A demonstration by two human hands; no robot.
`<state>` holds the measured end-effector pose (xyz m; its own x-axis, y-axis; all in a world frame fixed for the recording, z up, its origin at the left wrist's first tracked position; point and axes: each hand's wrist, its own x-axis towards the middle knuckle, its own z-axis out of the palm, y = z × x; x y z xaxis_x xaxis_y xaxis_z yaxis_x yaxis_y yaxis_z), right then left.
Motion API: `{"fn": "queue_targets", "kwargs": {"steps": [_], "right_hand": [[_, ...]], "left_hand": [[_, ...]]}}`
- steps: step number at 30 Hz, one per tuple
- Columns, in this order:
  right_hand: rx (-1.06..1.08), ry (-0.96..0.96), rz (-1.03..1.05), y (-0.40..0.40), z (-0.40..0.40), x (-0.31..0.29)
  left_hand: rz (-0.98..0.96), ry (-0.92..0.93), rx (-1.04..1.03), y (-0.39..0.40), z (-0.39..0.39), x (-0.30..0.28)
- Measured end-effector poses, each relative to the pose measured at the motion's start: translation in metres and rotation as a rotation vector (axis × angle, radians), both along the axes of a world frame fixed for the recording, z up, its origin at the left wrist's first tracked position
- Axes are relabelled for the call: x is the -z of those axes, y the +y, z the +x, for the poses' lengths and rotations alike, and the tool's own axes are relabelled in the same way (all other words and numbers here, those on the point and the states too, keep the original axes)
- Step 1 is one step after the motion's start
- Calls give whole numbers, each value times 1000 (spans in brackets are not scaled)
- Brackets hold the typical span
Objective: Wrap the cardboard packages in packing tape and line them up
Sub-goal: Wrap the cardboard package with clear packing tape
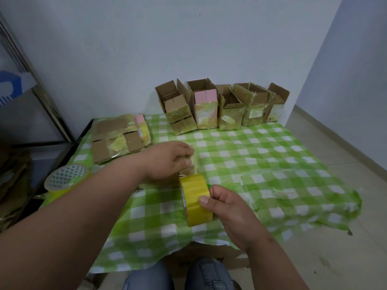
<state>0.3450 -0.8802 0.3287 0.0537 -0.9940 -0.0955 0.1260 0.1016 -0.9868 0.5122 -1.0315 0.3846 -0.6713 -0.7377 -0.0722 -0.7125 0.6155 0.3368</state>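
My right hand (228, 210) grips a yellow roll of packing tape (195, 198) low over the green checked cloth (261, 155). Just beyond the roll, my left hand (167, 159) lies on a small cardboard package (191, 167), its fingers over the top and thumb at the near side; most of the package is hidden under the hand. A short run of tape seems to lead from the roll to the package. A flat pile of taped cardboard packages (119, 140) lies at the cloth's left. Several open, tape-wrapped boxes (219, 107) stand in a row along the wall.
A second tape roll (66, 177) with a triangle-patterned core sits at the table's left edge. A metal shelf frame (37, 97) stands at the left. The cloth is crumpled and torn at the right front (303, 197). My knees (178, 275) are under the near edge.
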Motion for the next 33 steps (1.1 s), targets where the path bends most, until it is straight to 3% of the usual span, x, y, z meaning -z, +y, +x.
{"fn": "queue_targets", "kwargs": {"steps": [2,6,10,17,23,33], "right_hand": [[7,-19,-2,-1,0,2],[11,-17,-7,3,3,4],[45,-9,-13,5,7,4],[110,0,-51,9,8,-2],[41,75,-87,14,6,6],[120,99,-66,21,3,2]], "left_hand": [[-2,-132,54,3,3,4],[116,-146,75,2,7,1],[38,-213,68,3,7,4],[-9,-58,51,2,12,10],[-2,-72,33,0,12,7],[96,-65,-12,-1,8,4]]}}
